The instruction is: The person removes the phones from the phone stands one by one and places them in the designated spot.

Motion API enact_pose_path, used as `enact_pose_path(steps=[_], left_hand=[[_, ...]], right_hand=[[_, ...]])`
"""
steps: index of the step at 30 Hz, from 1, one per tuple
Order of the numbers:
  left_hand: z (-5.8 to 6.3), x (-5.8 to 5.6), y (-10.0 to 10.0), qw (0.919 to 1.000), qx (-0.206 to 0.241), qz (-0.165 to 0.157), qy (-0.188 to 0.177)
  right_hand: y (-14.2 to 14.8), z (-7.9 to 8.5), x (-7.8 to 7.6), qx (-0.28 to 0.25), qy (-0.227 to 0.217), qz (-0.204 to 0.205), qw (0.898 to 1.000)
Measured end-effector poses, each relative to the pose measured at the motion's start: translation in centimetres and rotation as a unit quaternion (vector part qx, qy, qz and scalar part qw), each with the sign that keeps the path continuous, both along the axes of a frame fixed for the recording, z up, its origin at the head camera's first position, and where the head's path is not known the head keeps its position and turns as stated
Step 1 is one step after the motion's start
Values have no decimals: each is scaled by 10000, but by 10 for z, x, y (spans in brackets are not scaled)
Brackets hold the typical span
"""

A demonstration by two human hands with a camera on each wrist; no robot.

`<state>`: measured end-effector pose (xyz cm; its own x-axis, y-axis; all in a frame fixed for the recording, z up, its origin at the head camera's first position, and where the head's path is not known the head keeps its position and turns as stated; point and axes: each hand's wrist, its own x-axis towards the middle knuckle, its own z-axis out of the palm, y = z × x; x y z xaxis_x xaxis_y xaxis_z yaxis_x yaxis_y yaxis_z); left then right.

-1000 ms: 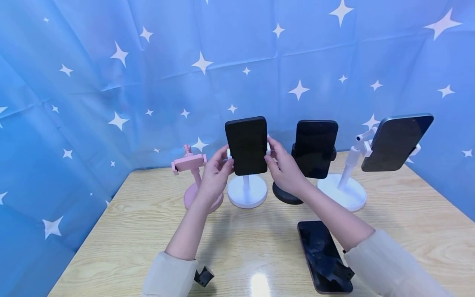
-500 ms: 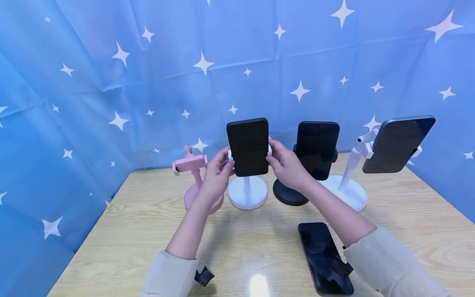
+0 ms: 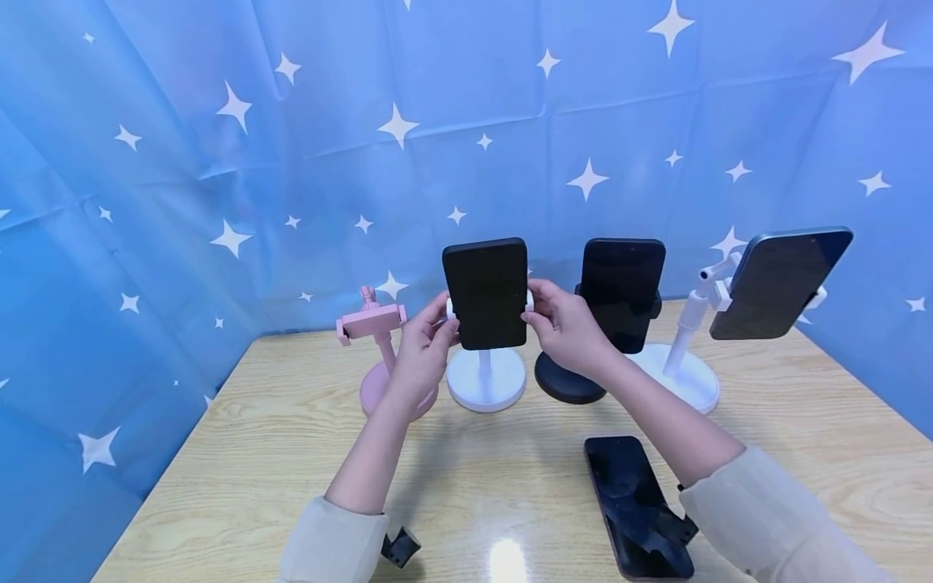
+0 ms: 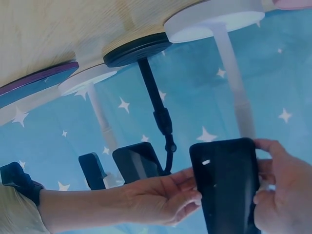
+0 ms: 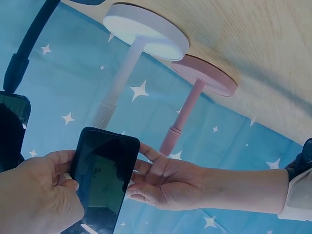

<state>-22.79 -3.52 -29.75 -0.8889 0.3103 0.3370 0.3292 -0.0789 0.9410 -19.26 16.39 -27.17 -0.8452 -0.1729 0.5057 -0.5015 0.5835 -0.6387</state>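
Observation:
A black phone [image 3: 485, 295] stands upright in the clamp of a white phone stand [image 3: 486, 394]. My left hand [image 3: 425, 344] pinches the white clamp end at the phone's left edge, thumb in front. On the opposite edge, my right hand [image 3: 568, 325] pinches the other clamp end the same way. The left wrist view shows the phone [image 4: 225, 185] between both hands, the stand's pole rising from its round base [image 4: 214, 22]. From the right wrist, the dark screen [image 5: 105, 175] faces the camera. Fingers behind the phone are partly hidden.
Left is a pink phone stand [image 3: 373, 321] with no phone in its clamp. To the right are a black stand [image 3: 568, 382] with a phone [image 3: 624, 291] and another white stand [image 3: 678, 376] holding a larger phone [image 3: 780, 283]. One phone [image 3: 634, 494] lies flat near my right forearm.
The phone's top edge has dropped slightly, and the phone looks a little more tilted. Both hands have stayed at the clamp ends, with the right hand slightly lower.

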Motion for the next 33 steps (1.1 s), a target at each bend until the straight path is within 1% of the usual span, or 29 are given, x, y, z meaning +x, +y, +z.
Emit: enact_pose_path(steps=[4, 8, 11, 15, 20, 24, 27, 30, 33], left_hand=[[0, 2, -1, 9997, 255, -42, 25], [1, 6, -3, 9984, 522, -123, 201], [4, 9, -6, 9978, 582, -149, 275], [7, 16, -9, 9975, 526, -163, 438], [11, 23, -13, 9965, 419, -296, 656], [13, 30, -16, 9961, 122, -306, 819], [14, 35, -19, 9956, -36, -336, 870], [14, 40, -21, 9945, -32, -499, 918], [12, 44, -22, 9918, 67, -749, 1033]], right_hand=[[0, -1, 3, 14, 182, 107, 9998], [-1, 1, 6, 103, 350, 190, 9992], [-3, 3, 10, 121, 419, 208, 9988], [-4, 8, 18, 90, 561, 270, 9980], [-4, 11, 28, 69, 693, 313, 9971], [-2, 12, 38, 39, 661, 301, 9973], [0, 13, 46, -14, 612, 307, 9977], [2, 13, 56, -53, 651, 344, 9973], [3, 12, 65, -15, 765, 356, 9964]])
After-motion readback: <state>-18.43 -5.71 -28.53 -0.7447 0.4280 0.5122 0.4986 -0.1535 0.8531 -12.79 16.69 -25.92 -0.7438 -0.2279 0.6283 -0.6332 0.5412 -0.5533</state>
